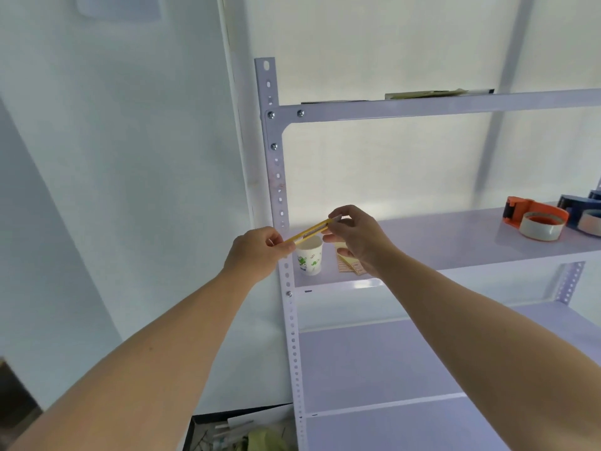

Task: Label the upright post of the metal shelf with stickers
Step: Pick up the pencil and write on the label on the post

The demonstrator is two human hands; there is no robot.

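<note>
A yellow sticker strip (310, 232), slanting up rightward, was pinched endwise by left hand (257, 252) and right hand (354, 237), just right of the upright post (279, 190).

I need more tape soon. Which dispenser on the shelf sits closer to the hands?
The orange dispenser, holding a white roll; the dark blue one sits further right, at the picture's edge.

We note pale, plain walls (130, 157) on the left, evenly lit by soft daylight. A white pipe (234, 125) runs down the corner. Behind the shelving, a bright translucent panel (390, 43) glows, crossed by a shadowed diagonal brace (500, 92). At the bottom, we see a dark box of clutter (240, 434).
</note>
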